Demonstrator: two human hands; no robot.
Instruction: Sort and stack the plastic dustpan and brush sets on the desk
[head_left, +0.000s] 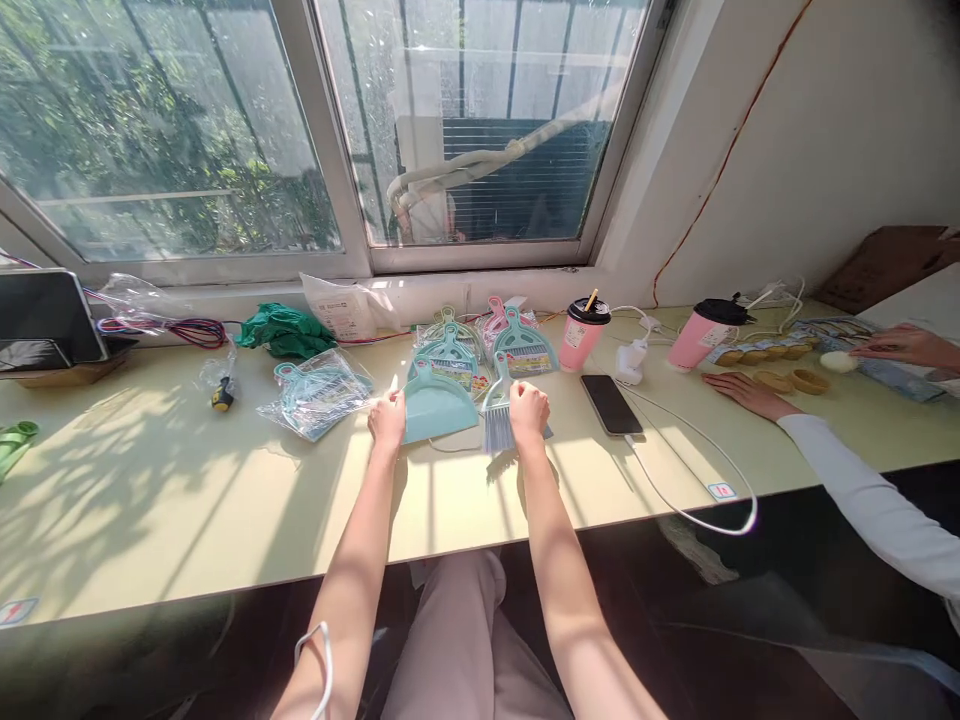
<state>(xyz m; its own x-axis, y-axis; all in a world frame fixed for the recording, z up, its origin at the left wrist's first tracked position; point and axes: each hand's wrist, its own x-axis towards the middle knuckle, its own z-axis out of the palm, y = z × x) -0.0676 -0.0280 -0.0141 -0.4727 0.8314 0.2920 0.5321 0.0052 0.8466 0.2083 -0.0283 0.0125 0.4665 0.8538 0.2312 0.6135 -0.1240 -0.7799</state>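
My left hand is closed on the left edge of a light blue dustpan, which is held tilted up above the table. In my right hand is a small blue hand brush with grey bristles pointing down, gripped at its right side. Behind them lie more dustpan-and-brush sets, among them a blue one and a pink one. A set in clear plastic wrap rests left of my left hand.
Right of my hands are a phone on a white cable, a charger and two pink cups. A co-worker's hands are at the far right. Green cloth, a yellow-black tool and a tablet lie left.
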